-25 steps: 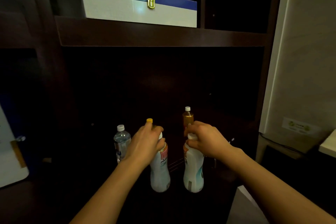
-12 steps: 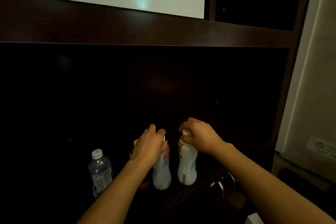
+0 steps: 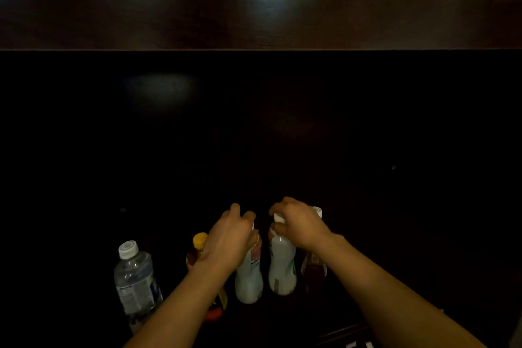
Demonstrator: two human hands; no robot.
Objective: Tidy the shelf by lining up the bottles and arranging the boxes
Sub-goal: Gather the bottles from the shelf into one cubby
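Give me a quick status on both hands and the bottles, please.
Left hand shut on left white bottle. Right hand shut on right white bottle. Both upright, side by side. Yellow-capped bottle close behind left wrist.

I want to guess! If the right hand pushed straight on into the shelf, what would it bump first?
Probably nothing soon: past the right hand and its white bottle only dark shelf shows. Depth is unclear.

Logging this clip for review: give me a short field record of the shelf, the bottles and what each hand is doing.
setting: dark wooden shelf
left hand: gripping top of left white bottle
right hand: gripping top of right white bottle
white bottles: upright, side by side
water bottle: upright, far left, untouched
yellow-capped bottle: behind left arm
brown bottle: behind right hand
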